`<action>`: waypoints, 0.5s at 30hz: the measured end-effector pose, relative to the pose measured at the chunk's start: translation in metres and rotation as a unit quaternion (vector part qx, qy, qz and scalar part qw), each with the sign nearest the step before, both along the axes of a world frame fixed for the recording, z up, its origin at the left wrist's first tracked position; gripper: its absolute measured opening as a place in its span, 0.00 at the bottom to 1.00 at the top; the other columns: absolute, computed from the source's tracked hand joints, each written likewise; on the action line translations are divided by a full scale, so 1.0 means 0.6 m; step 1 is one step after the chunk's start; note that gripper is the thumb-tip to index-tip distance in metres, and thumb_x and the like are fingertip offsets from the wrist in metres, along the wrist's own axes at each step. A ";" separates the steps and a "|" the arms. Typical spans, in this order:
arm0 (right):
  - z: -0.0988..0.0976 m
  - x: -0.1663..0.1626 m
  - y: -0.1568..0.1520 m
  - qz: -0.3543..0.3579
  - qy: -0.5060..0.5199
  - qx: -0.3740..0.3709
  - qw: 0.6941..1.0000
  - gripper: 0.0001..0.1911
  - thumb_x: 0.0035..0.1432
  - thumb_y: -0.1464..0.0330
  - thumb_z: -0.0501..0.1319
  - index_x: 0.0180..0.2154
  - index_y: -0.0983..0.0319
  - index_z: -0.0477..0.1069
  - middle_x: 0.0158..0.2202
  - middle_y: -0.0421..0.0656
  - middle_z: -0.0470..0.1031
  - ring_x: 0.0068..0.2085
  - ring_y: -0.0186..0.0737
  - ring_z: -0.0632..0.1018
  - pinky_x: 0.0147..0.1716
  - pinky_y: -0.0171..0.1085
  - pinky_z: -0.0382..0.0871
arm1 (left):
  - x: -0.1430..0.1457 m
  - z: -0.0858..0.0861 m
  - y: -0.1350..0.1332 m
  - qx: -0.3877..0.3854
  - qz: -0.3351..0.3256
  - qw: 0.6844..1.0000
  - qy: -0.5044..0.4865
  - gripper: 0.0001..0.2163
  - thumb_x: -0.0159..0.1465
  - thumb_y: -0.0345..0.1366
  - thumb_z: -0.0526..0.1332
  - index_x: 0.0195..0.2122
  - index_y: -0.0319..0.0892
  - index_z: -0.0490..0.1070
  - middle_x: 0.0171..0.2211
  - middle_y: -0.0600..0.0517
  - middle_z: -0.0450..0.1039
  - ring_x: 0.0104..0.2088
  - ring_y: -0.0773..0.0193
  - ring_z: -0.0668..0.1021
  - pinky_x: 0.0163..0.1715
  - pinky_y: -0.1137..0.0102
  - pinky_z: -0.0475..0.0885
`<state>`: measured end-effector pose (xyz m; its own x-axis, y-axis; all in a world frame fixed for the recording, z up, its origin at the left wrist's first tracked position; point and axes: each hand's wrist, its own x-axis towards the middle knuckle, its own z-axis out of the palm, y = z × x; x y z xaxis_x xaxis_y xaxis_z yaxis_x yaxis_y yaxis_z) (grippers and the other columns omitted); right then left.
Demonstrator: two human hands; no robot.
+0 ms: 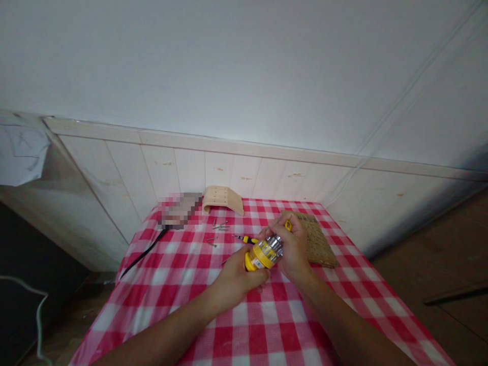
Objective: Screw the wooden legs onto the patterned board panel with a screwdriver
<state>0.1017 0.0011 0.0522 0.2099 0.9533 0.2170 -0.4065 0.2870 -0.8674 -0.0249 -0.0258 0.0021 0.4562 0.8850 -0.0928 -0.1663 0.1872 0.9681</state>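
1. Nearest, a counter (236,351) draped in red-and-white checked cloth (168,300) spreads out beneath the person's two bare forearms.
2. The left hand (243,274) holds a yellow-and-silver cylindrical bit set (263,254), tilted above the cloth; its fingers are curled around the yellow base, with the thumb across the lower side.
3. The right hand (295,246) is at the set's upper end, beside the shiny metal pieces. Its fingers are pinching a small yellow piece (288,225) that pokes out above the thumb; where that piece ends is hidden.
4. Just beyond the set, a slim yellow-and-black screwdriver (248,240) points left, its far end concealed by the set and the hand. Whether the right fingers touch it I cannot tell.
5. Right of the right hand lies a flat, rough brown board (320,244) with dark marks along its far part; left of the screwdriver, thin silver screws (221,226) are scattered.
6. Near the counter's back edge stands a bent pale-wood piece (221,199) with small holes, and left of it a blurred item (179,211) with a black strap (147,251).
7. Behind rises a pale wall (236,76) with white planked panelling (190,170) below; brown floor (450,254) shows at right.
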 end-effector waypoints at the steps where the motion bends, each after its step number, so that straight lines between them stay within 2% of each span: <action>1: 0.000 0.000 0.000 -0.003 -0.001 0.002 1.000 0.15 0.47 0.71 0.68 0.26 0.57 0.61 0.17 0.32 0.74 0.18 0.38 0.77 0.20 0.34 0.72 | 0.001 -0.001 -0.001 0.008 0.011 1.000 0.004 0.17 0.52 0.34 0.71 0.41 0.41 0.68 0.26 0.57 0.73 0.24 0.68 0.73 0.26 0.73 0.67; 7: 0.001 -0.002 -0.002 -0.009 -0.016 -0.017 1.000 0.15 0.48 0.69 0.69 0.26 0.57 0.61 0.18 0.32 0.74 0.19 0.38 0.78 0.20 0.33 0.72 | 0.006 -0.009 -0.002 0.026 0.031 0.999 0.019 0.20 0.53 0.39 0.73 0.42 0.41 0.68 0.30 0.55 0.72 0.28 0.67 0.73 0.29 0.72 0.67; 10: 0.006 0.005 0.000 -0.035 -0.028 -0.031 0.998 0.17 0.48 0.68 0.71 0.26 0.57 0.61 0.18 0.33 0.75 0.19 0.38 0.77 0.19 0.33 0.72 | 0.010 -0.020 -0.004 0.047 0.032 0.998 -0.035 0.30 0.51 0.40 0.75 0.52 0.42 0.64 0.39 0.51 0.73 0.33 0.65 0.75 0.34 0.71 0.69; 12: 0.010 0.016 0.008 -0.056 -0.030 -0.048 0.997 0.17 0.47 0.68 0.72 0.26 0.57 0.62 0.19 0.34 0.76 0.19 0.38 0.77 0.19 0.34 0.72 | 0.012 -0.029 -0.007 0.051 0.013 0.998 -0.033 0.37 0.51 0.39 0.75 0.59 0.44 0.58 0.41 0.51 0.73 0.30 0.68 0.73 0.30 0.72 0.68; 15: 0.012 0.045 0.031 -0.085 -0.004 -0.067 0.994 0.14 0.48 0.70 0.71 0.27 0.57 0.65 0.20 0.36 0.77 0.20 0.39 0.77 0.20 0.36 0.73 | 0.013 -0.037 -0.011 0.066 -0.006 0.997 0.034 0.33 0.54 0.33 0.71 0.59 0.44 0.59 0.40 0.53 0.71 0.27 0.71 0.71 0.26 0.73 0.65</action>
